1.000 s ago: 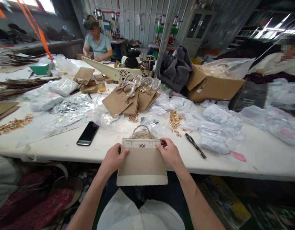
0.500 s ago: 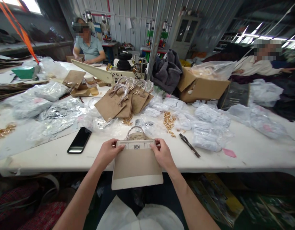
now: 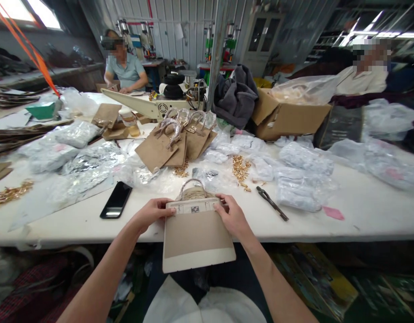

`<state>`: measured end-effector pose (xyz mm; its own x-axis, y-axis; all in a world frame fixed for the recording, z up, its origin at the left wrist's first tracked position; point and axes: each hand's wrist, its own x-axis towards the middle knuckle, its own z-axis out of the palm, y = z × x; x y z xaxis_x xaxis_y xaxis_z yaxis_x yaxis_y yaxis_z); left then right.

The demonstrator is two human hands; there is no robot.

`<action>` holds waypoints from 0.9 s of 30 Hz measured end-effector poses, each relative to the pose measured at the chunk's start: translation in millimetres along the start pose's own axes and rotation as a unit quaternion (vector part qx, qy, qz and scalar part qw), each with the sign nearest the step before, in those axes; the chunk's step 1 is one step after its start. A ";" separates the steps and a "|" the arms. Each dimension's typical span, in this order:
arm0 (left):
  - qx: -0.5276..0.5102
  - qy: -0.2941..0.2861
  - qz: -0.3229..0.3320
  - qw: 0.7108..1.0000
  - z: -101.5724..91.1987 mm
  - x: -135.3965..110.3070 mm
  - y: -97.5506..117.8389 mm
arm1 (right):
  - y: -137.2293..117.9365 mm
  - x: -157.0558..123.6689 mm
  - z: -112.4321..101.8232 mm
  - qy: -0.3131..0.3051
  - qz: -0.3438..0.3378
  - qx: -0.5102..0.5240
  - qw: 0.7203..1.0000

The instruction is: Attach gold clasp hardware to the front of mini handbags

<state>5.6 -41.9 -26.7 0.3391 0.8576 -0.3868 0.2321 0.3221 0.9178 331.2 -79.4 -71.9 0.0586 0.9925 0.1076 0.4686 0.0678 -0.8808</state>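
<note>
A beige handbag panel (image 3: pixel 198 233) with a curved, plastic-wrapped handle (image 3: pixel 192 183) hangs partly over the table's front edge. Near its top sits a small square metal fitting (image 3: pixel 195 209). My left hand (image 3: pixel 156 211) pinches the panel's upper left corner, thumb on the front face. At the upper right corner, my right hand (image 3: pixel 231 214) grips in the same way. The fingers behind the panel are partly hidden. To the left lies a black phone (image 3: pixel 116 200); to the right, a dark metal hand tool (image 3: pixel 272 204).
Brown bag panels with wrapped handles (image 3: pixel 166 146) are piled ahead, beside gold metal fittings (image 3: pixel 240 169). Plastic bags of white pieces (image 3: pixel 296 179) and a cardboard box (image 3: pixel 291 119) stand right. Behind are a cream machine (image 3: pixel 163 107) and a metal post (image 3: pixel 218 58). Two people sit farther back.
The panel is tilted slightly more, its lower right corner higher, still held in both hands. The whole view has shifted a little, so table objects appear farther right.
</note>
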 end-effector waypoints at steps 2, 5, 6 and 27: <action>0.037 -0.023 -0.005 0.999 -3.4 0.5 1.2 | 3.2 -0.5 0.7 0.004 0.014 0.001 1.000; 0.075 -0.063 -0.005 0.995 -10.0 3.1 4.4 | 6.2 -1.0 1.8 0.003 0.014 0.000 1.000; 0.083 -0.073 -0.005 0.994 -11.9 4.5 5.9 | 6.2 -1.4 2.0 0.003 0.010 0.003 1.000; 0.173 -0.032 0.020 0.984 -15.2 8.2 -0.2 | 29.6 0.3 11.6 0.041 0.011 -0.015 0.999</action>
<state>-5.5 -28.8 -28.7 0.4089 0.8363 -0.3652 0.5104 0.1222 0.8512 334.9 -76.0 -103.2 0.1404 0.9818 0.1276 0.4927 0.0425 -0.8691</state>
